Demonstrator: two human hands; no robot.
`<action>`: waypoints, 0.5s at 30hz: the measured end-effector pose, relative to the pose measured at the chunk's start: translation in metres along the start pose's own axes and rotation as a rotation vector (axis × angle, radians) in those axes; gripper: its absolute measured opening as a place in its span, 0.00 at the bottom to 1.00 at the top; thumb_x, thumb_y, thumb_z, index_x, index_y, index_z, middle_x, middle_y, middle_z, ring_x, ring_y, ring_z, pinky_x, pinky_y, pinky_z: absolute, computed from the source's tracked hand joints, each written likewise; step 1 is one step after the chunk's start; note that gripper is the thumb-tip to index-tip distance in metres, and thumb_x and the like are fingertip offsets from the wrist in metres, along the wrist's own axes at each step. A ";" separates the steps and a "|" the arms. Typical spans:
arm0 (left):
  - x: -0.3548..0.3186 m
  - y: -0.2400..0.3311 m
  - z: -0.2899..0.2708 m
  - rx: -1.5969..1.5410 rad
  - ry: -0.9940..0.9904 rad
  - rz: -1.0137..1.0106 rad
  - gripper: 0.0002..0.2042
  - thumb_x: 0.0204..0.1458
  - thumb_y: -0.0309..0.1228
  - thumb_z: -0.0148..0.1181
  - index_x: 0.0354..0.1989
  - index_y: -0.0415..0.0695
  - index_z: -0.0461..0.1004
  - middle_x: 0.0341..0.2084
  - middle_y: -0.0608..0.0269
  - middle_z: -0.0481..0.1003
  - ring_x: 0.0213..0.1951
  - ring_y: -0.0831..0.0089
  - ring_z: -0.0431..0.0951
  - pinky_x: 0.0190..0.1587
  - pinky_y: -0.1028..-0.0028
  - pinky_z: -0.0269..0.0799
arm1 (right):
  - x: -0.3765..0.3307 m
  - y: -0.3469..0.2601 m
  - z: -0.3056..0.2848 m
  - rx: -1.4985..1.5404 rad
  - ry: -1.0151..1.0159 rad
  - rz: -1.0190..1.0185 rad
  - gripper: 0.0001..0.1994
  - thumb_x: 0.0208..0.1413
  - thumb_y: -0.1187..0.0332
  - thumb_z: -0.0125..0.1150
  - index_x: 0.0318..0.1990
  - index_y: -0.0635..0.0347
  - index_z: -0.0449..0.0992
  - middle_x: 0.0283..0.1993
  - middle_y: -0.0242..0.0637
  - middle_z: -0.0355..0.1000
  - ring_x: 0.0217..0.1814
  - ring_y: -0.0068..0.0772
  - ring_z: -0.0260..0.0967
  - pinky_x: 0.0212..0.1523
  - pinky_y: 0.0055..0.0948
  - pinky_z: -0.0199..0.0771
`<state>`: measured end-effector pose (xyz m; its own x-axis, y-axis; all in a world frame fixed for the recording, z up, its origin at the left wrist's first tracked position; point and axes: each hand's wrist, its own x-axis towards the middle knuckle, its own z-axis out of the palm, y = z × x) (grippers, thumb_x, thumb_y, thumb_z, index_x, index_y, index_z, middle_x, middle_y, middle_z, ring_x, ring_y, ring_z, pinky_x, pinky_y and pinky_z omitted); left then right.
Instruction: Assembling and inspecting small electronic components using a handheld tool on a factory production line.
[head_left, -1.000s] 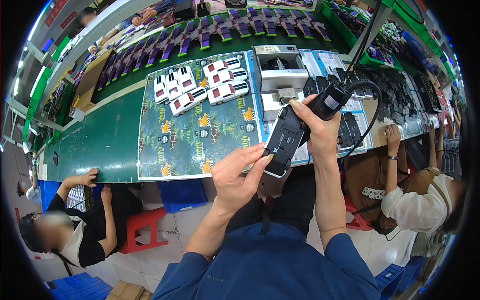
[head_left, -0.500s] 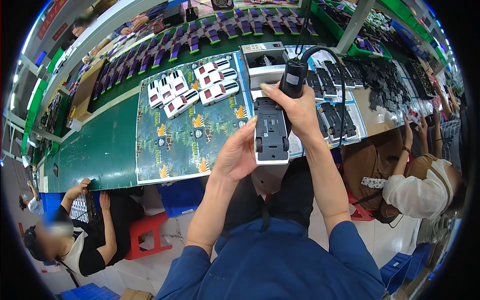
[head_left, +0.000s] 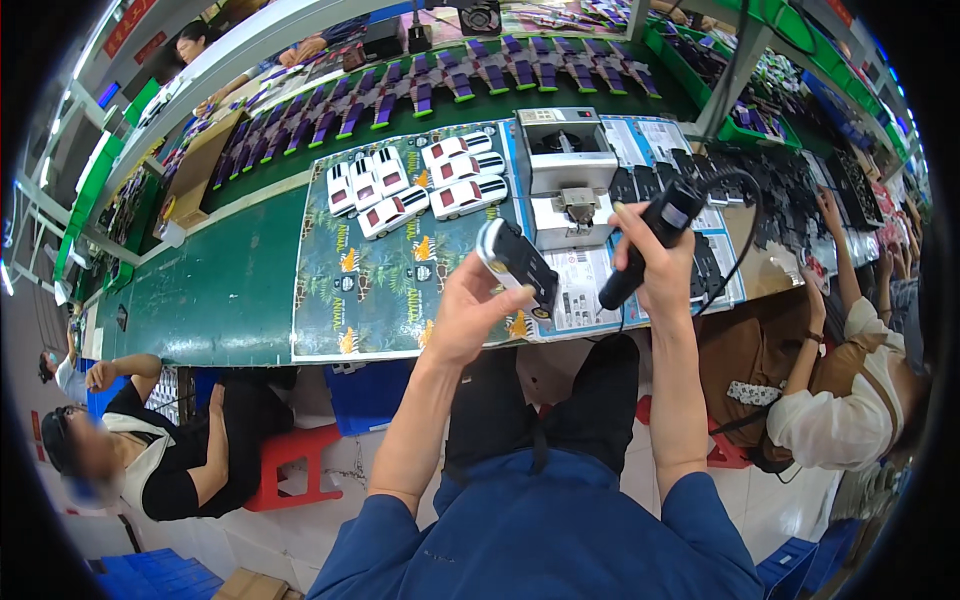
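Above mat edge (head_left: 519, 212) — left hand (head_left: 468, 308) holds car (head_left: 524, 262), screwdriver (head_left: 674, 209) apart.

Toy-assembly workshop by look of it, factory line in full swing! Long green workbench (head_left: 220, 300) up front, white toy cars (head_left: 468, 198) grouped on it, black plastic parts (head_left: 790, 190) heaped to right. Behind, long row of matching purple-and-green pieces (head_left: 463, 88). Corded black power tool (head_left: 650, 240) above bench, grey metal machine (head_left: 565, 178) just beyond. Green bins (head_left: 750, 130) loaded with parts. Co-workers seated both sides, black sleeve (head_left: 175, 490) left, white sleeve (head_left: 820, 430) right. Red stool (head_left: 297, 440), blue crates (head_left: 160, 575) below.
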<state>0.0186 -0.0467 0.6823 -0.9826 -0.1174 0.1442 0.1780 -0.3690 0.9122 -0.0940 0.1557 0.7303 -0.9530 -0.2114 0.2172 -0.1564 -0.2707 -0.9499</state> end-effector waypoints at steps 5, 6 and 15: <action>0.004 0.008 -0.018 0.330 0.003 0.198 0.29 0.42 0.24 0.74 0.56 0.40 0.71 0.46 0.64 0.76 0.50 0.73 0.75 0.55 0.66 0.72 | -0.005 0.003 -0.005 0.046 -0.062 -0.067 0.05 0.57 0.72 0.65 0.35 0.64 0.76 0.33 0.41 0.76 0.17 0.22 0.66 0.22 0.23 0.68; 0.005 0.009 -0.022 0.407 0.007 0.211 0.29 0.42 0.25 0.74 0.56 0.41 0.71 0.46 0.64 0.76 0.51 0.73 0.75 0.55 0.66 0.71 | -0.006 0.002 -0.003 0.052 -0.064 -0.073 0.05 0.57 0.72 0.65 0.35 0.64 0.76 0.33 0.41 0.76 0.17 0.22 0.66 0.22 0.24 0.68; -0.003 0.031 -0.055 1.125 -0.013 0.364 0.28 0.35 0.30 0.76 0.50 0.45 0.76 0.45 0.59 0.77 0.49 0.60 0.73 0.52 0.63 0.68 | -0.019 -0.006 0.002 0.122 -0.070 -0.049 0.04 0.54 0.75 0.66 0.34 0.64 0.75 0.32 0.42 0.75 0.18 0.23 0.68 0.23 0.23 0.69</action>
<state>0.0301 -0.1083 0.6894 -0.8852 -0.0359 0.4638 0.3066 0.7047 0.6398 -0.0745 0.1596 0.7324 -0.9239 -0.2590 0.2818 -0.1653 -0.3940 -0.9041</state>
